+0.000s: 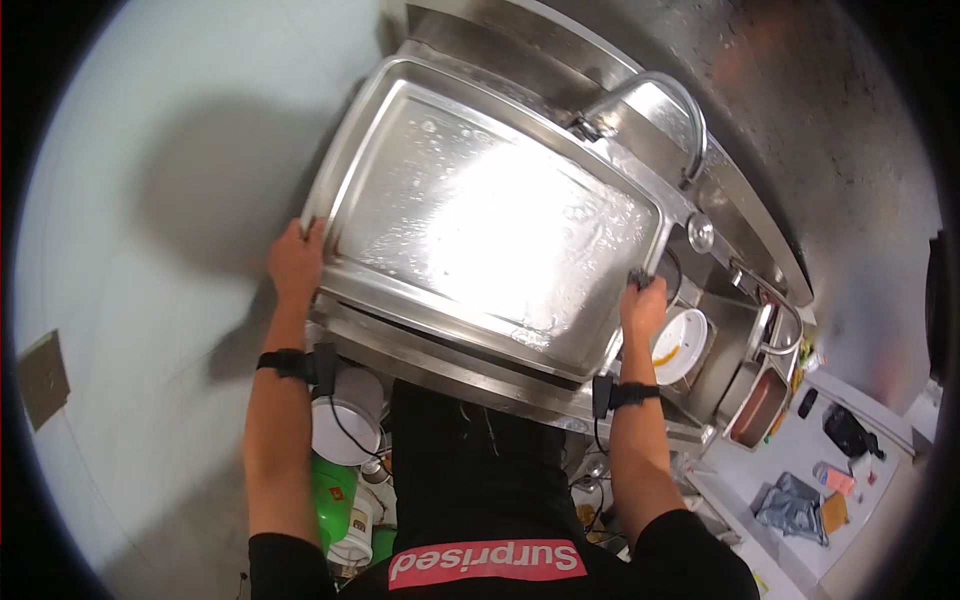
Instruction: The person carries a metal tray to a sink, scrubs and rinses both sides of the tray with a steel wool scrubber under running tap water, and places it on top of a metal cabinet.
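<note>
Nearest to us is the black shirt [500, 592], with a red band [487, 563] across it that reads "Surprised" upside down. Beyond it we see two arms reach forward, each with a black strap near the wrist, to a large metal pan [495, 235] that fills the space between the hands. Its inside faces us, wet with drops and bright with glare; whether it rests on the sink or is held off it, we cannot tell.

Our left hand [297, 258] is closed on the pan's left rim, near the lower corner, so the pan lies to its right and ahead. Our right hand [643, 300] is at the pan's right side, fingers pressed together around a dark scourer [638, 278] by the rim; the pan spreads left of it.

Behind the pan we see a curved faucet [697, 125]. Past the right hand sits a white bowl [680, 345] with something orange in it, and farther right a metal container [757, 408] with brown contents. On the white desk [735, 478] lies a grey bag [792, 507]. Below the left forearm stands a white bucket [347, 418].
</note>
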